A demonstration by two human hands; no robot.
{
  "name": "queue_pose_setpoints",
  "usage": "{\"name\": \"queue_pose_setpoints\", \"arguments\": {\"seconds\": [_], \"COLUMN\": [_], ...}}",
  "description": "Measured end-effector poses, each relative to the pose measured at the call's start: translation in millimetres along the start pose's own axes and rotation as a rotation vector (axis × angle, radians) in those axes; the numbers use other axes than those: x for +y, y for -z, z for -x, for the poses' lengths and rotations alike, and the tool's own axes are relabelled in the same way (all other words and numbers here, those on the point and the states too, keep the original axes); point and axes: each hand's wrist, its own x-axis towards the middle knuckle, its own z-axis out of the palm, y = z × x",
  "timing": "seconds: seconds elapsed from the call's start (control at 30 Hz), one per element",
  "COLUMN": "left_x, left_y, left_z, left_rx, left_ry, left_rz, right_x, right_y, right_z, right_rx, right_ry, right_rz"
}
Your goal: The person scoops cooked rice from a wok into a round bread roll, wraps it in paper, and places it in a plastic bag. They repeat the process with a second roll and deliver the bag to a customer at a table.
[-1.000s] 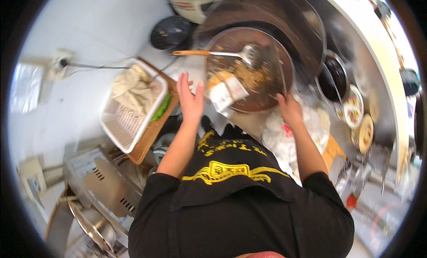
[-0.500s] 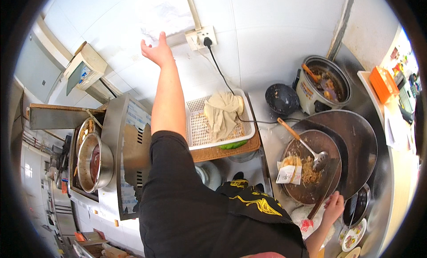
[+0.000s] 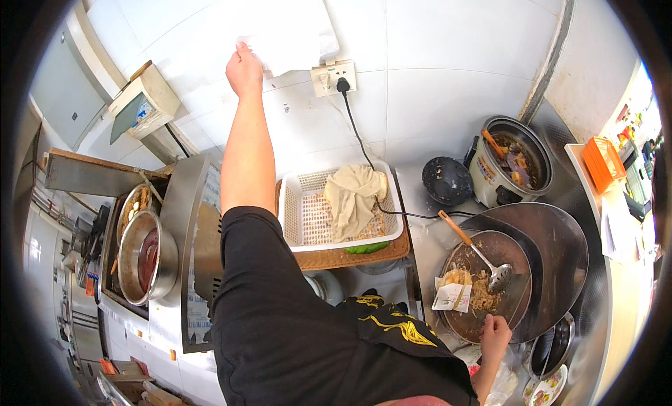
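Up at the tiled wall, my left hand [image 3: 245, 70] pinches the lower left corner of a thin white sheet [image 3: 297, 45]; paper or plastic, I cannot tell. Low on the right, the fingers of my right hand [image 3: 495, 336] are curled at the near rim of a round brown pan [image 3: 458, 325]. That hand covers the place of the pan's dark handle, so its grip is hidden. Chopped food [image 3: 484, 294], a slotted spoon [image 3: 498, 277] with a wooden handle and a small white paper bag [image 3: 452, 296] with food lie in the pan.
A white basket [image 3: 290, 210] with a beige cloth [image 3: 355, 196] stands before the wall socket [image 3: 332, 78]. Its black cord [image 3: 364, 136] runs down behind the cloth. At right stand a black bowl [image 3: 448, 180] and a filled cooker [image 3: 490, 169]; at left, a steel bowl [image 3: 166, 255].
My left hand has gone from open fingers to a pinch on the white sheet, whose lower edge now hangs smoother. My right hand has moved left onto the pan's near rim.
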Motion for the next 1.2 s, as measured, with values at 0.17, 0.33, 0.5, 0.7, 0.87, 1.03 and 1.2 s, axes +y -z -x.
{"name": "queue_pose_setpoints", "arguments": {"seconds": [0.17,0.33,0.5,0.7,0.87,1.03,1.2], "left_x": [-29,-48,-22,-3,28,35,2], "left_y": [31,39,-12,-24,-7,3,-6], "left_z": [-5,18,18,5,20,24,-3], "left_rx": [-0.183,-0.079,0.074,0.137,0.228,-0.007,0.05], "left_ry": [0.254,0.169,0.092,0.14,0.161,0.155,-0.255], "left_rz": [-0.116,0.205,0.118,0.173,0.269,0.147,0.108], "right_x": [2,2,-7,0,24,30,9], "right_y": [-1,8,16,11,-5,-16,-24], "right_z": [0,7,10,18,24,16,9], "right_rx": [-0.038,-0.083,-0.097,-0.115,-0.13,-0.147,-0.183], "right_ry": [0.101,0.098,0.205,0.092,0.073,0.081,0.13], "right_rz": [0.011,0.035,0.161,0.087,0.121,0.102,0.119]}}
